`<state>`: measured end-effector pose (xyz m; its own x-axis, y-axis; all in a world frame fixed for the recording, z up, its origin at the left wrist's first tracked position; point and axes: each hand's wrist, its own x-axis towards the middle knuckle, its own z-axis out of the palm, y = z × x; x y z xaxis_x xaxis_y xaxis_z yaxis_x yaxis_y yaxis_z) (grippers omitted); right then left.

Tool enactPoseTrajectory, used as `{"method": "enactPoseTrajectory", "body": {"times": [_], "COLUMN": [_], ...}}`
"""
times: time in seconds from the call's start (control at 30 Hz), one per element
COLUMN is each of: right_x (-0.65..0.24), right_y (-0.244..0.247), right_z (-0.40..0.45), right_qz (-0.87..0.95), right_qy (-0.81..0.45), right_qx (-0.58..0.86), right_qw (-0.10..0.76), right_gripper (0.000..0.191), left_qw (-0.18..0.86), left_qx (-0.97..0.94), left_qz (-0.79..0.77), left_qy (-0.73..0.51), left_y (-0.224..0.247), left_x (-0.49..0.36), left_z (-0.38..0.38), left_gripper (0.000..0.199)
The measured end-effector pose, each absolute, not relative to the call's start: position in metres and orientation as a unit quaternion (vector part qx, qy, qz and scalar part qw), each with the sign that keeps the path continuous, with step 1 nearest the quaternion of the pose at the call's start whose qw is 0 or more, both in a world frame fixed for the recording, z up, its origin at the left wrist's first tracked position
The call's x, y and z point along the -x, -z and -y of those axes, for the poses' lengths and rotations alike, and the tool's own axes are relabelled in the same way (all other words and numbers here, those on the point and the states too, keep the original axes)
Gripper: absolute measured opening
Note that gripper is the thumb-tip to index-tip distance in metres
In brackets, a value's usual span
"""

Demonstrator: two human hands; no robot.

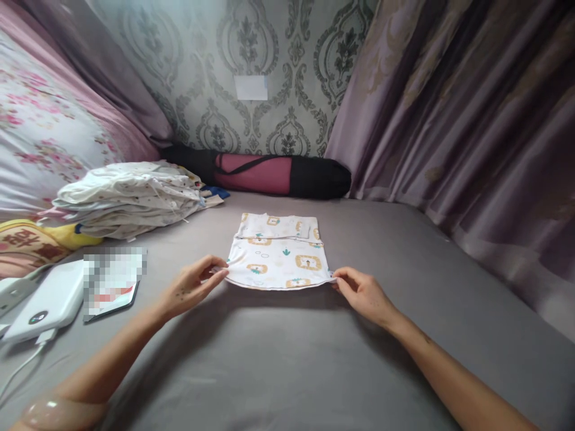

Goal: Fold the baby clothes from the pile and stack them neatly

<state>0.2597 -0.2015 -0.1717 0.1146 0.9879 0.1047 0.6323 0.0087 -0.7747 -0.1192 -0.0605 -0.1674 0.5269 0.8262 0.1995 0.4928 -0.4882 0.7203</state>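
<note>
A white cloth garment (278,257) printed with orange lion faces and green leaves lies partly folded on the grey sheet (287,365). Its far part is turned over towards me, making a flap across the back. My left hand (193,284) pinches the near left corner between thumb and fingers. At the near right corner, my right hand (362,293) has the same kind of pinch. Between the hands, the near edge is stretched and lifted slightly off the sheet, casting a shadow below it. Which part of the garment is held cannot be made out.
Folded light clothes (135,194) are stacked at the left beside a floral pillow (49,126). A white power bank (49,299) with a cable and a phone (112,284) lie near my left arm. Along the patterned wall rests a black and maroon bag (256,173). Curtains (449,102) hang at right.
</note>
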Motion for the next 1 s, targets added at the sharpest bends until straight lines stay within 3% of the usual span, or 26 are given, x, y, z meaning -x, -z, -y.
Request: {"method": "enactPoseTrajectory", "body": {"times": [0.1, 0.27, 0.37, 0.57, 0.77, 1.0], "right_x": [-0.265, -0.275, -0.281, -0.283, -0.272, -0.267], "right_y": [0.16, 0.152, 0.16, 0.186, 0.185, 0.182], "right_z": [0.193, 0.167, 0.141, 0.081, 0.04, 0.023], "right_qz": [0.676, 0.702, 0.646, 0.51, 0.462, 0.472], "right_qy": [-0.23, -0.116, -0.083, -0.152, -0.091, -0.039], "right_qx": [0.612, 0.619, 0.648, 0.693, 0.79, 0.845], "right_qw": [0.34, 0.333, 0.394, 0.486, 0.392, 0.249], "right_gripper": [0.02, 0.019, 0.013, 0.018, 0.022, 0.031], "left_qw": [0.347, 0.322, 0.325, 0.4, 0.258, 0.085], "left_qx": [-0.818, -0.8, -0.748, -0.612, -0.639, -0.726], "left_qz": [-0.364, -0.409, -0.467, -0.517, -0.591, -0.62], "left_qy": [-0.279, -0.298, -0.342, -0.446, -0.418, -0.286], "left_y": [0.171, 0.165, 0.159, 0.168, 0.181, 0.186], "left_x": [0.118, 0.108, 0.091, 0.049, 0.015, 0.006], "left_z": [0.047, 0.023, 0.009, -0.027, -0.06, -0.072], "left_gripper": [0.043, 0.034, 0.035, 0.031, 0.021, 0.03]}}
